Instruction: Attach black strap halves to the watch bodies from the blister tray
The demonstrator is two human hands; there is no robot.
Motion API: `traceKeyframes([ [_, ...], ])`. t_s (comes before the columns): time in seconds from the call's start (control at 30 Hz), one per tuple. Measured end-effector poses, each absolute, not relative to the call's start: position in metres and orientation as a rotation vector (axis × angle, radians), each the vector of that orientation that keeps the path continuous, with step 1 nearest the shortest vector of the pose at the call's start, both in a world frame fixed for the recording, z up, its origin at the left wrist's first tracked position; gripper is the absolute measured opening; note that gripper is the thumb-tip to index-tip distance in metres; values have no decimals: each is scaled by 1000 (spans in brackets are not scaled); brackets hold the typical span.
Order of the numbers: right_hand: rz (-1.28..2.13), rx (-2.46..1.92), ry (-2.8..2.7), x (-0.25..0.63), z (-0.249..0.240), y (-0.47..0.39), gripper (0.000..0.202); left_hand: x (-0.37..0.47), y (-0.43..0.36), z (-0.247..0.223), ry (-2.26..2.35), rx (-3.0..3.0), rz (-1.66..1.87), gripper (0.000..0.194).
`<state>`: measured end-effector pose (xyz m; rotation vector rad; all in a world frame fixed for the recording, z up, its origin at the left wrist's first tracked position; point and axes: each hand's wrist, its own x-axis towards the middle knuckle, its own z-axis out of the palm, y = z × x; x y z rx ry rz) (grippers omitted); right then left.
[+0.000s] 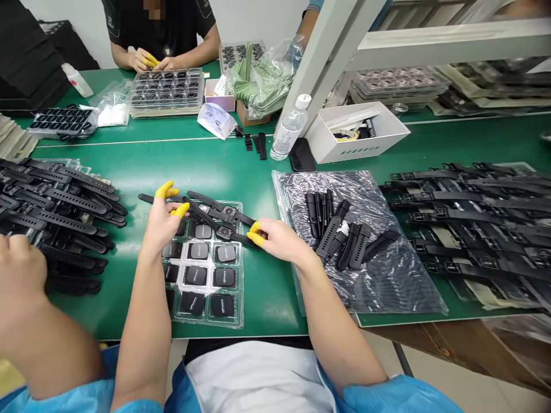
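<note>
My right hand [278, 238], yellow covers on its fingertips, pinches the strap end of a black watch [224, 232]. A second black watch [229, 213] lies close alongside, its strap end near the same fingers; I cannot tell if that one is held too. My left hand [161, 215], also with yellow fingertip covers, has thumb and forefinger apart beside the straps' other ends. Beneath the watches is a clear plastic tray [239, 287] with square black pieces [196, 275] in its pockets. My left wrist hides part of the tray's left side.
Black straps [331, 229] lie on a plastic bag [365, 281] at right. Strapped watches are piled at left [64, 212] and far right [469, 212]. Behind stand a water bottle [289, 132] and white box [365, 149]. A co-worker's hand [19, 264] is at left; another person sits opposite.
</note>
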<state>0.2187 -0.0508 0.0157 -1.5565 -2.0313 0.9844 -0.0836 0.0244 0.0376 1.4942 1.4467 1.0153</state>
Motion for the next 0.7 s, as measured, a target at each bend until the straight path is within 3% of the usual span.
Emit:
traceKeyframes([
  [0.13, 518, -1516, -1721, 232, 15, -44, 16, -82, 22, 48, 1791, 1620, 942, 63],
  [0.23, 99, -1692, -1405, 256, 10, -38, 22, -78, 16, 60, 2021, 1863, 707, 33],
  [0.3, -47, -1863, -1235, 275, 5, -36, 31, -73, 9, 66, 1866, 2006, 371, 22],
  [0.43, -4, -2203, -1048, 301, -6, -36, 52, -62, -6, 70, 1553, 2180, -220, 27],
  [0.7, 145, -2267, -1168, 307, -16, -36, 40, -53, -15, 67, 1672, 2395, -373, 40],
])
